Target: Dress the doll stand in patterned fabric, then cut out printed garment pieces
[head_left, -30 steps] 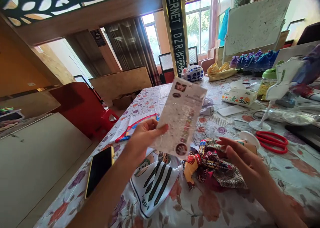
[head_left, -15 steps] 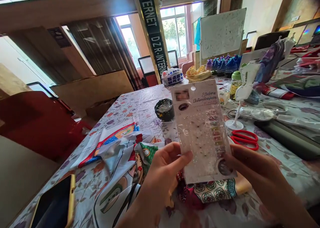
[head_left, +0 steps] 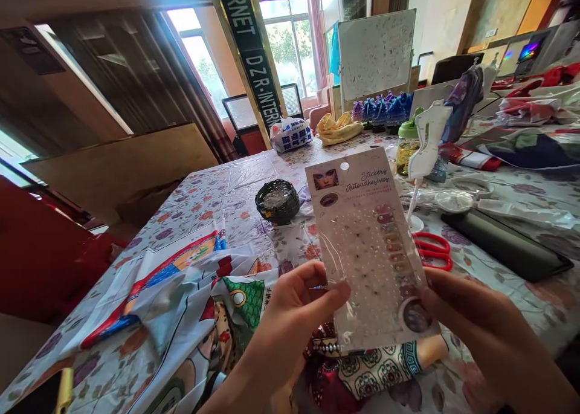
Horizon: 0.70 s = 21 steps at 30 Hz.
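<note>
I hold a clear-wrapped sheet of self-adhesive gem stickers [head_left: 369, 239] upright in front of me over the table. My left hand [head_left: 290, 317] pinches its lower left edge between thumb and fingers. My right hand [head_left: 475, 329] grips the lower right corner from behind, fingers curled. Under the sheet lies a patterned red, green and white cloth [head_left: 367, 365]. Printed fabric pieces [head_left: 181, 293] are spread to the left on the floral tablecloth [head_left: 254, 178].
Red scissors [head_left: 432, 251] lie just right of the sheet, beside a white stand [head_left: 423, 142]. A black round container [head_left: 277, 200] sits behind. A dark flat case [head_left: 505, 245] lies right. Bags, a jar and blue ornaments crowd the far end. A red chair [head_left: 36, 251] stands left.
The view swung right and down. My right hand came up from the cloth and took the sheet's lower right corner. The sheet now stands more upright and nearer to me.
</note>
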Tool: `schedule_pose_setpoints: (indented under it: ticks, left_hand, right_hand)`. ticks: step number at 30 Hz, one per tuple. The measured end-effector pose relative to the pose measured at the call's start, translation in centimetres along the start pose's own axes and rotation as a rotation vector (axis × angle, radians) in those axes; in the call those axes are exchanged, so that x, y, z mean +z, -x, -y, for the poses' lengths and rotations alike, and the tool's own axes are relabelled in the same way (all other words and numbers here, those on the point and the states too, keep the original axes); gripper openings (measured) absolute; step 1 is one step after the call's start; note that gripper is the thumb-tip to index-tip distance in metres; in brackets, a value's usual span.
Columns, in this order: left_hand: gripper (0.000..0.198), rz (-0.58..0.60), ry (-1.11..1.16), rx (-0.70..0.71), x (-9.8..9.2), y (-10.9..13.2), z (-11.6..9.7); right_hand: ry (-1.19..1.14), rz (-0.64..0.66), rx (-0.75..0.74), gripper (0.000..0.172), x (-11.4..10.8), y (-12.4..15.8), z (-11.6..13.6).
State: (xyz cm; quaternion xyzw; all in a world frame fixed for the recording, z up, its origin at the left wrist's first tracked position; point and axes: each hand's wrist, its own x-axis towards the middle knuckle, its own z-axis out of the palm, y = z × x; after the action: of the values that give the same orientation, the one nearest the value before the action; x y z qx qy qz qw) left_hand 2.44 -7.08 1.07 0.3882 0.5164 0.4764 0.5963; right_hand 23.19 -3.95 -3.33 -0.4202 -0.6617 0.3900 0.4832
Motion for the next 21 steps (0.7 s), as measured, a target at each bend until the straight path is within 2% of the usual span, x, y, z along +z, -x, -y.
schedule_pose_setpoints:
  ticks: [5, 8, 11, 13, 18, 21]
  left_hand:
    - [0.014, 0.054, -0.051, -0.005, -0.2, -0.9, -0.1]
    - [0.018, 0.094, -0.092, -0.046, -0.6, -1.3, 0.1]
    - [0.022, 0.147, -0.127, -0.076, -1.3, -1.6, 0.4]
    - [0.023, 0.152, -0.186, -0.045, -1.9, -1.8, 0.4]
    - [0.021, -0.011, -0.67, 0.112, -3.5, -2.3, -0.8]
    - [0.025, 0.003, -0.863, 0.103, -4.5, -2.4, -1.5]
  right_hand:
    - [-0.017, 0.04, 0.066, 0.025, -0.4, -0.5, -0.4]
    - [-0.058, 0.058, 0.092, 0.026, -0.4, -0.6, -0.8]
    - [-0.075, 0.04, 0.141, 0.028, -0.2, -0.6, -1.2]
    - [-0.077, 0.009, 0.177, 0.028, -0.1, -0.5, -1.3]
    - [-0.033, -0.009, 0.212, 0.031, -0.7, -0.5, -1.9]
    - [0.046, -0.035, 0.171, 0.03, -1.9, 0.4, -3.2]
